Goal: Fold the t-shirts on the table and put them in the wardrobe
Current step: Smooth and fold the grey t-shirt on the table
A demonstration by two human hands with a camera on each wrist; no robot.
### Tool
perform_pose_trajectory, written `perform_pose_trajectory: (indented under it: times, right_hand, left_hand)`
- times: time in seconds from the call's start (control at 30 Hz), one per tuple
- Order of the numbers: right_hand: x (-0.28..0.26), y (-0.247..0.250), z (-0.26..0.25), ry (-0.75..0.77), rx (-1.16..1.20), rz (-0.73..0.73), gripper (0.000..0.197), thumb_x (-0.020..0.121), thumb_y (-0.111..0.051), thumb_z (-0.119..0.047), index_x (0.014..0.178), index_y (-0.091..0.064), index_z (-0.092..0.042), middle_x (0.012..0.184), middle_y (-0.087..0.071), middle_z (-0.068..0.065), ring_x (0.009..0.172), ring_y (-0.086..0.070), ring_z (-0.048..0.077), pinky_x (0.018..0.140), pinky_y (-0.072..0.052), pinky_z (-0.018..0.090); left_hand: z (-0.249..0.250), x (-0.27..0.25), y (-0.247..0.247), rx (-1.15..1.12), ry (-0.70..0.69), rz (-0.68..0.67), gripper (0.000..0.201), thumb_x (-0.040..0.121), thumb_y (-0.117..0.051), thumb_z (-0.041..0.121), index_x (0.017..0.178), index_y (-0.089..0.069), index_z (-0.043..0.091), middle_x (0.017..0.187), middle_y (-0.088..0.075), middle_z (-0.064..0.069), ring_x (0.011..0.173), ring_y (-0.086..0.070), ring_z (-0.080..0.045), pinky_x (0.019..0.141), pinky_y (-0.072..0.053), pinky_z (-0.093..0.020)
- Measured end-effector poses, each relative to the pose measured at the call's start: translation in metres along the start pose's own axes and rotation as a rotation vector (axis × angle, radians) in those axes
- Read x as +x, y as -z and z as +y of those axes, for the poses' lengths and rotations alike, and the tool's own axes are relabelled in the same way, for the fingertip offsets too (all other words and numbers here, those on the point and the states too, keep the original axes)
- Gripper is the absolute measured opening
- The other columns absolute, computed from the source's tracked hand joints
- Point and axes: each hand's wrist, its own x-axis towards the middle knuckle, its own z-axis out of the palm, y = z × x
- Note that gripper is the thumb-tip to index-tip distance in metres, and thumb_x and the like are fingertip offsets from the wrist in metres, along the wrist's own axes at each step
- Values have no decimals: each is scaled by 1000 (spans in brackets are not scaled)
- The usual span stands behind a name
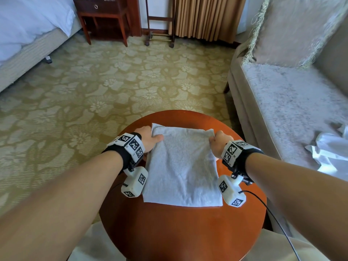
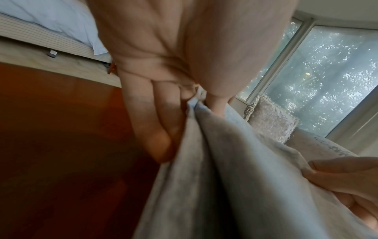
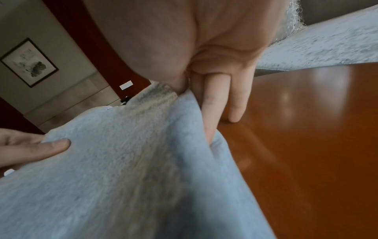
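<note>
Patterned carpet (image 1: 116, 76): olive floral, open floor running from the table to the far wall.

Round table (image 1: 180, 228): red-brown, glossy wood; bare surface on the near half and at both sides of the cloth; far rim visible beyond the cloth's top edge.

Grey t-shirt (image 1: 180, 166): folded to a rectangle, lying flat on the table's far half; near edge straight and well inside the rim; far edge close to the far rim.

Left hand (image 1: 149, 139): at the far left corner of the cloth, thumb on top, fingers (image 2: 157, 129) beneath, pinching the fabric edge.

Right hand (image 1: 219, 143): at the far right corner, thumb and fingers (image 3: 210, 105) closed on the fabric edge; one fingertip touches the tabletop.

Sofa (image 1: 293, 102): pale plush seat, just beside the table's right rim; fringed cushion (image 1: 293, 29) against its back.

White garment (image 1: 331, 151): crumpled on the sofa seat, at the right.

Bed (image 1: 28, 34): far left, white bedding.

Nightstand (image 1: 103, 17): dark wood, far wall.

Curtain (image 1: 207, 16): tan, pleated, far wall.
</note>
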Motion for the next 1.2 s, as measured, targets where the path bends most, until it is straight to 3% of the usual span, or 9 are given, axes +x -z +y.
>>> perform_pose_trajectory:
  times: [0.13, 0.27, 0.33, 0.43, 0.57, 0.7, 0.83, 0.97, 1.2]
  right_hand:
    - [2, 1, 5, -27, -44, -11, 44, 101, -38, -34, 135, -43, -6, 117, -61, 13, 94, -62, 27, 67, -47, 33]
    - [-7, 6, 13, -59, 29, -36, 49, 88, -51, -43, 123, -57, -9, 91, -65, 6, 74, -62, 21, 56, -48, 27]
    - [-18, 7, 16, -76, 101, -52, 60, 77, -58, -48, 124, -55, -11, 94, -67, 6, 78, -64, 23, 59, -51, 29]
    - [-35, 2, 26, -77, 194, -48, 76, 56, -61, -57, 119, -57, -14, 91, -71, 6, 79, -68, 26, 68, -57, 38]
    - [-63, -13, 48, -92, 276, -29, 85, 38, -64, -61, 108, -65, -13, 83, -72, 8, 71, -69, 28, 66, -59, 42]
    - [-113, -20, 62, -97, 345, -54, 51, 54, -69, -51, 90, -65, -15, 82, -71, 8, 73, -68, 28, 71, -58, 41]
    - [-143, -31, 72, -62, 363, -37, 26, 71, -71, -42, 87, -63, -23, 74, -61, 0, 65, -59, 20, 64, -49, 32]
    - [-158, -43, 81, -57, 402, 12, 37, 76, -67, -38, 101, -59, -11, 73, -59, 2, 63, -52, 20, 61, -44, 31]
    - [-172, -64, 94, -102, 308, 94, 13, 87, -60, -27, 82, -55, -16, 81, -67, 8, 68, -64, 20, 63, -55, 28]
  left_hand:
    - [0, -1, -8, -134, 53, 21, 54, 85, -58, 63, 92, -58, 9, 87, -65, -7, 77, -65, -22, 69, -58, -38]
    - [-7, -19, -13, -468, 87, -5, 49, 77, -71, 58, 75, -53, 13, 76, -59, -7, 73, -60, -22, 81, -59, -49]
    - [-10, -35, -14, -657, 132, 5, 41, 77, -80, 41, 93, -57, 11, 93, -63, -5, 89, -63, -19, 86, -58, -43]
    - [-14, -64, -16, -862, 202, 40, 72, 71, -87, 17, 131, -47, 8, 116, -62, -10, 102, -64, -20, 86, -57, -37]
    - [-19, -104, -24, -944, 232, 3, 76, 72, -84, 5, 135, -43, 6, 113, -62, -14, 97, -66, -22, 80, -57, -36]
    - [-25, -133, -44, -898, 248, 9, 75, 68, -87, 5, 132, -47, 9, 122, -59, -13, 111, -60, -25, 81, -56, -35]
    - [-29, -152, -60, -806, 192, 122, 83, 58, -92, 5, 129, -49, 11, 104, -64, -4, 98, -63, -20, 80, -58, -35]
    - [-29, -166, -74, -687, 156, 157, 82, 53, -95, 19, 123, -51, 15, 111, -65, -5, 102, -64, -24, 90, -56, -43]
    - [-22, -186, -93, -369, 142, 240, 44, 69, -87, 29, 100, -59, 19, 102, -65, 1, 94, -60, -17, 72, -44, -23]
